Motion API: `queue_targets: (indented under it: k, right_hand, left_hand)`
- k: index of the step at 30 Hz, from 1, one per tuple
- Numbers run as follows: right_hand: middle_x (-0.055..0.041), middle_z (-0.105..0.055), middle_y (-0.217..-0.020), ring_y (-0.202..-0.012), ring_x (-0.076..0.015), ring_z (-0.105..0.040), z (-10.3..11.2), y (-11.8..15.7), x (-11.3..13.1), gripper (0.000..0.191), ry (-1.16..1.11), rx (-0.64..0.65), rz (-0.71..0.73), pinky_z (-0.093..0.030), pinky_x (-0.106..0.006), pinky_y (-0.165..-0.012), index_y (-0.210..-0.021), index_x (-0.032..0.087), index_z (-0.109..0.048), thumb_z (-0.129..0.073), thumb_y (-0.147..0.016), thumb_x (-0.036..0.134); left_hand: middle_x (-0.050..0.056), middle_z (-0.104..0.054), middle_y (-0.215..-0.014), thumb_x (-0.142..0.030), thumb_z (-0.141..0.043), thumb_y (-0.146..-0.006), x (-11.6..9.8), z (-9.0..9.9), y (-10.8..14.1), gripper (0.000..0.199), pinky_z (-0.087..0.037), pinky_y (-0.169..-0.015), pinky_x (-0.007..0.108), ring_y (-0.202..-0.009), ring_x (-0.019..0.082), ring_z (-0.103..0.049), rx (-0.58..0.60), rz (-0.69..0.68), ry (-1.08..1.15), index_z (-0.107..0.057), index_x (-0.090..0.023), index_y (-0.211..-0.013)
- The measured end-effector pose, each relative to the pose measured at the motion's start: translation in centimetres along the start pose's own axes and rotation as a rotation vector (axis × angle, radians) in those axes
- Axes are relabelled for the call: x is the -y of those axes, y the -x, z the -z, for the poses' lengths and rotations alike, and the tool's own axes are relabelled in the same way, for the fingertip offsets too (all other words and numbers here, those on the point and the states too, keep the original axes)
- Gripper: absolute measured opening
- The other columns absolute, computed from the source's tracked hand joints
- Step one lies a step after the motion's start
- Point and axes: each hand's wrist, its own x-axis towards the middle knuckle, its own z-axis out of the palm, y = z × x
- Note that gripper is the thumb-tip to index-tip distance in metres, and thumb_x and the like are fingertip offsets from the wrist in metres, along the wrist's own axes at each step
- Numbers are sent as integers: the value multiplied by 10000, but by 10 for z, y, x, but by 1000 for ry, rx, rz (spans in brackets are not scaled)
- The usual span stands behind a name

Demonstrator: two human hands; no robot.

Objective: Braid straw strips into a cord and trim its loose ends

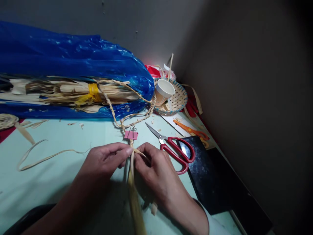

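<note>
Left hand (109,159): pinching braid (131,143) just below clip (131,134), fingers nearly closed
Right hand (156,164): gripping strip (141,153), fingers curling in
Braid: running from clip toward wearer, over table (56,176)
Scissors (171,148): lying open, right of clip

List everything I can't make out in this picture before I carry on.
All in the head view:
Left hand's far fingertips: mostly hidden by its thumb and the braid.
Braid under the pink clip: covered by the clip.
Side strand's far end: lost behind the right hand.
Wide strand's near end: cut off by the bottom edge.
Blue bag's left end: cut off by the left edge.
Cup's bottom: hidden by its wall.
</note>
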Motion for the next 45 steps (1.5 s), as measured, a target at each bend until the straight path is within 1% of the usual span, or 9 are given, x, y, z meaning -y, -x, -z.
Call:
queue_targets:
  k: [6, 11, 17, 25, 31, 34, 37, 40, 45]
  right_hand:
    - [27, -531, -682, -674, -140, -473, 1, 1, -3, 167, 5, 6, 23, -305, -252, -576, -815, 200, -592, -549, -953, 283]
    - [12, -618, -795, -723, -145, -555, -2, 4, 0, 36, -120, 64, 42, -386, -239, -615, -963, 202, -566, -551, -937, 222]
    - [23, -615, -755, -645, -152, -574, -5, 13, 7, 325, -25, 100, -22, -383, -223, -547, -1225, 235, -503, -569, -908, 206]
    - [-34, -649, -833, -741, -212, -607, 26, 36, 16, 593, 421, 251, 71, -441, -304, -675, -1449, 221, -347, -520, -889, 134]
    - [-48, -668, -908, -734, -177, -626, 84, 50, 27, 331, 458, 24, 214, -481, -293, -675, -1256, 206, -441, -473, -928, 172]
    - [-56, -666, -945, -790, -179, -652, 102, 59, 38, 193, 331, -213, 256, -502, -274, -655, -1166, 248, -507, -500, -974, 271]
    - [-39, -659, -916, -789, -181, -681, 94, 60, 45, 139, 14, -369, 285, -506, -263, -614, -1124, 280, -513, -518, -985, 277]
    - [-4, -639, -857, -692, -152, -632, 62, 45, 40, 83, -87, -210, 291, -478, -274, -619, -1020, 252, -568, -500, -981, 224]
    - [-18, -652, -888, -876, -153, -599, 17, 17, 18, 259, 185, -5, 372, -432, -273, -816, -900, 183, -630, -423, -938, 31]
  left_hand:
    - [31, -806, -772, -437, -820, -642, 0, -4, 1, 265, -548, -698, 294, -802, 252, -702, -36, 109, 127, -809, -217, -790]
    - [27, -748, -652, -481, -818, -616, 4, -3, -2, 345, -475, -511, 249, -644, 212, -658, -13, 184, 239, -797, -195, -808]
    - [-122, -374, -413, -448, -804, -634, 1, 1, -2, 388, -125, -388, 181, -399, 51, -224, -2, 275, 269, -759, -151, -879]
    - [-138, -316, -417, -459, -736, -711, -12, -1, 5, 311, -109, -396, 178, -423, 52, -183, -2, 231, 239, -693, -169, -816]
    - [-124, -364, -478, -461, -740, -734, -6, 0, 3, 301, -112, -408, 169, -418, 34, -194, 5, 217, 193, -685, -169, -778]
    - [-121, -381, -510, -445, -701, -801, -2, -1, 1, 272, -142, -402, 162, -409, 32, -241, 45, 206, 186, -657, -178, -777]
    - [-111, -450, -544, -365, -659, -896, 0, -2, -1, 223, -175, -372, 173, -395, 38, -292, 81, 171, 140, -627, -176, -782]
    - [-118, -456, -555, -328, -641, -942, 2, -2, -3, 239, -221, -339, 184, -375, 43, -305, 99, 120, 91, -601, -173, -764]
    - [-122, -458, -548, -328, -624, -960, 7, -1, -4, 263, -257, -324, 177, -358, 37, -316, 123, 53, 56, -600, -168, -753]
